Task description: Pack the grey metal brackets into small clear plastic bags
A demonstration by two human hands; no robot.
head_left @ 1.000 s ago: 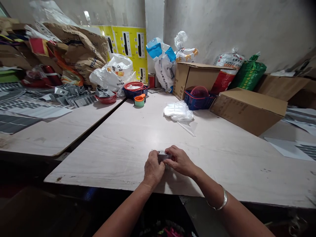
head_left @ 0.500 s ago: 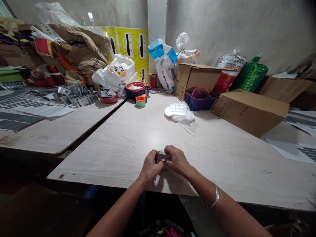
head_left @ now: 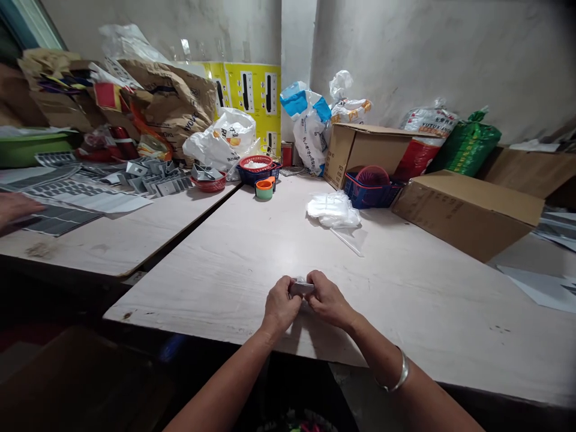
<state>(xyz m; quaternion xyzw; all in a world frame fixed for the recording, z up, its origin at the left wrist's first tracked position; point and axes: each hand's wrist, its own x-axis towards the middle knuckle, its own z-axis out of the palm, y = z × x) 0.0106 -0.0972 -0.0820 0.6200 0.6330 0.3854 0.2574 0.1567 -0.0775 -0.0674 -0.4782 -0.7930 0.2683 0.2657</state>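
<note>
Just over the near part of the pale table [head_left: 216,282], a small grey flat piece [head_left: 302,289] is held between both hands. My left hand [head_left: 281,305] is closed on its left end, and my right hand [head_left: 330,301] grips its right end. Something clear or whitish, perhaps plastic film, shows at its upper edge; the fingers cover much of the piece, so its exact kind cannot be made out. Farther back lies a stack of clear plastic bags [head_left: 333,210], apart from both hands.
Another person's hand [head_left: 18,209] rests by grey sheets on the left table. Grey folded pieces [head_left: 155,177], a red basket [head_left: 209,182] and an orange-green tape roll [head_left: 264,188] stand farther back. At right are a blue basket [head_left: 371,191] and a cardboard box [head_left: 468,210]. A gap divides the tables.
The view has shifted slightly, so the scene sits farther right and lower. Another person's hand has come in at the left edge. Both my hands keep hold of the grey piece, now tilted flatter.
</note>
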